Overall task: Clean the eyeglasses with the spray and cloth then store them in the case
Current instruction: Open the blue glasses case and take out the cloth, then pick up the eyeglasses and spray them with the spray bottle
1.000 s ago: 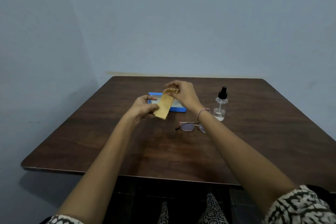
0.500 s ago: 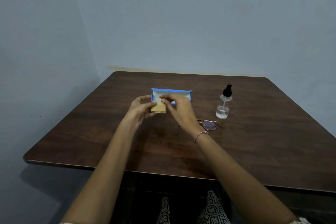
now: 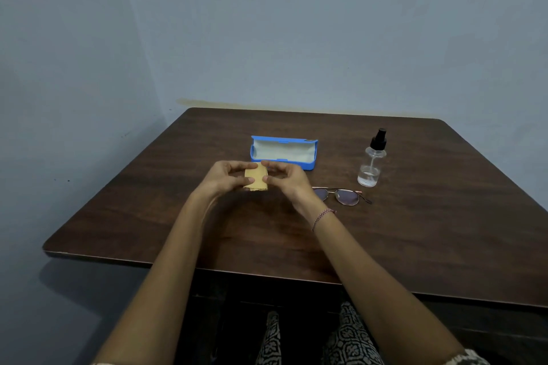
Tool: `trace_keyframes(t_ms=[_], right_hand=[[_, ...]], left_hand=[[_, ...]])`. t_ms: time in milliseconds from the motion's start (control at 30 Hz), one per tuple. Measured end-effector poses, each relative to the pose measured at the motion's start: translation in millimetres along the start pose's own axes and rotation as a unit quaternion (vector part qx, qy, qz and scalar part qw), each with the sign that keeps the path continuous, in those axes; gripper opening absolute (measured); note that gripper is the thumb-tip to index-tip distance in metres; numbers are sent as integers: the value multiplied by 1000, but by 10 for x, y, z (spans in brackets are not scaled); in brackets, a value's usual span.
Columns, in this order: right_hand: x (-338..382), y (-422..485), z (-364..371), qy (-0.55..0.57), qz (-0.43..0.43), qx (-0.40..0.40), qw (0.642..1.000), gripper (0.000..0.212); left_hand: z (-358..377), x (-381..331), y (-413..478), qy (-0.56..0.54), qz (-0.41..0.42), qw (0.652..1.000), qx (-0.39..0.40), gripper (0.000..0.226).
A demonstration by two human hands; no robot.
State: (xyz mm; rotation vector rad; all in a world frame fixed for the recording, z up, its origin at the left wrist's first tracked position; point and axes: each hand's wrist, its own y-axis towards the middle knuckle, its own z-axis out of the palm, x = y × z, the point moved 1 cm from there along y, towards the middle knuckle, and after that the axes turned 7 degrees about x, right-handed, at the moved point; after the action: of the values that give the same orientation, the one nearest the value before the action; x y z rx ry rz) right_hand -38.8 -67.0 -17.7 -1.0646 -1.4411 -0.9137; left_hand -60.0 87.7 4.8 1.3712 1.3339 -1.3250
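Both hands pinched cloth, fingers clamped on edges. I judged risk: right forearm sweeping glasses off tabletop.

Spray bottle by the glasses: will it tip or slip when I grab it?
Likely tippy: the spray bottle stands tall and narrow on the table, with only a little liquid at the bottom. Probably light for its size, so a sideways nudge could topple it. Its clear smooth wall may be slippery.
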Motion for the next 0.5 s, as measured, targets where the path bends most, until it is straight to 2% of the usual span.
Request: trace_keyframes(t_ms=[133, 300, 400, 500], right_hand=[[45, -6, 27, -198, 22, 6, 980, 44], [60, 13, 120, -404, 0, 21, 915, 47], [34, 7, 119, -451, -26, 6, 892, 45], [27, -28, 66, -439, -51, -21, 897, 39]], left_hand=[[-13, 13, 65, 156, -23, 987, -24, 42], [-4, 91, 171, 286, -59, 956, -32, 41], [-9, 119, 187, 326, -62, 943, -37, 35], [-2, 139, 211, 358, -8, 929, -96, 32]])
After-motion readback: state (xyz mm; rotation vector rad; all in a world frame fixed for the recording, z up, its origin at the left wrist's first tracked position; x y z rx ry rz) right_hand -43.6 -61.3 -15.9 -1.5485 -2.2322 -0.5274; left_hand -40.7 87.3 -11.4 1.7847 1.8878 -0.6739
